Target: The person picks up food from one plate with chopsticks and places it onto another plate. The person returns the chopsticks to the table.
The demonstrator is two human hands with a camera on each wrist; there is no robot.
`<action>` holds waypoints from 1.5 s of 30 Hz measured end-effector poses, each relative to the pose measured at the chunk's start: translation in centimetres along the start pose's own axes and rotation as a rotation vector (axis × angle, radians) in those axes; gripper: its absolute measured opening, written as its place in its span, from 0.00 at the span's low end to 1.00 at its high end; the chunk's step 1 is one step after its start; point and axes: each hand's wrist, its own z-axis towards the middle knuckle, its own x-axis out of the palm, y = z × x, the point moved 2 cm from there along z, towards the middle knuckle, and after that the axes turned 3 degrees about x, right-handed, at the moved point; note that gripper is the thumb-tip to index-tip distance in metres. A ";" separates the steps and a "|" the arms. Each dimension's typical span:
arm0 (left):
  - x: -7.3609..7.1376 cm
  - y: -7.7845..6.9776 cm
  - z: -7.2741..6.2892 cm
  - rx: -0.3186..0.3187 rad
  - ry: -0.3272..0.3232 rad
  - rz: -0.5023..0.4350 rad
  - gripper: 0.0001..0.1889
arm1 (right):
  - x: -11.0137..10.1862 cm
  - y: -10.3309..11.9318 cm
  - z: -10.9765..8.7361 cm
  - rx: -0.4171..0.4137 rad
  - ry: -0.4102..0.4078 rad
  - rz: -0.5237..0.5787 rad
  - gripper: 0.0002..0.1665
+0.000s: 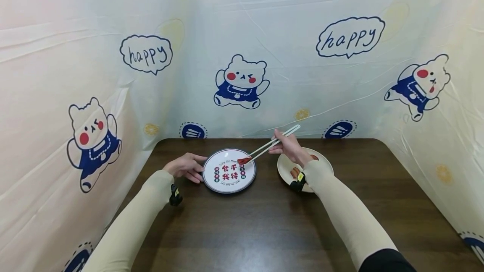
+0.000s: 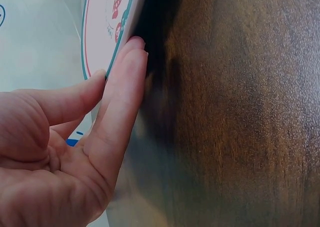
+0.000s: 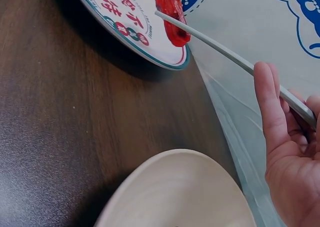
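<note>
My right hand (image 1: 289,148) grips a pair of pale chopsticks (image 1: 261,150). A glossy red strip of food (image 3: 173,17) is pinched at their tips, over the upper right part of a white plate (image 1: 228,184) with red lettering and a dark rim. At that plate's left edge, my left hand (image 1: 186,167) holds the rim, thumb on the upper side and fingers (image 2: 122,94) along the outside and under. Below my right wrist sits a cream plate (image 1: 327,165) with brown food pieces (image 1: 295,173), partly hidden by the hand and sleeve.
Both plates stand toward the far side of a dark wooden table (image 1: 242,230). A pale printed curtain (image 1: 287,83) rises right behind the table's far edge and runs along both sides. Each wrist carries a small black camera (image 1: 175,195).
</note>
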 end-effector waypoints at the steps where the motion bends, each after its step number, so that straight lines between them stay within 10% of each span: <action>1: 0.0 0.0 0.0 0.001 0.001 0.003 0.34 | 0.1 -0.1 0.0 -0.001 -0.006 -0.002 0.28; 45: -0.1 0.3 0.4 0.002 -0.016 0.011 0.34 | 4.7 -2.6 1.1 -0.019 -0.080 -0.040 0.31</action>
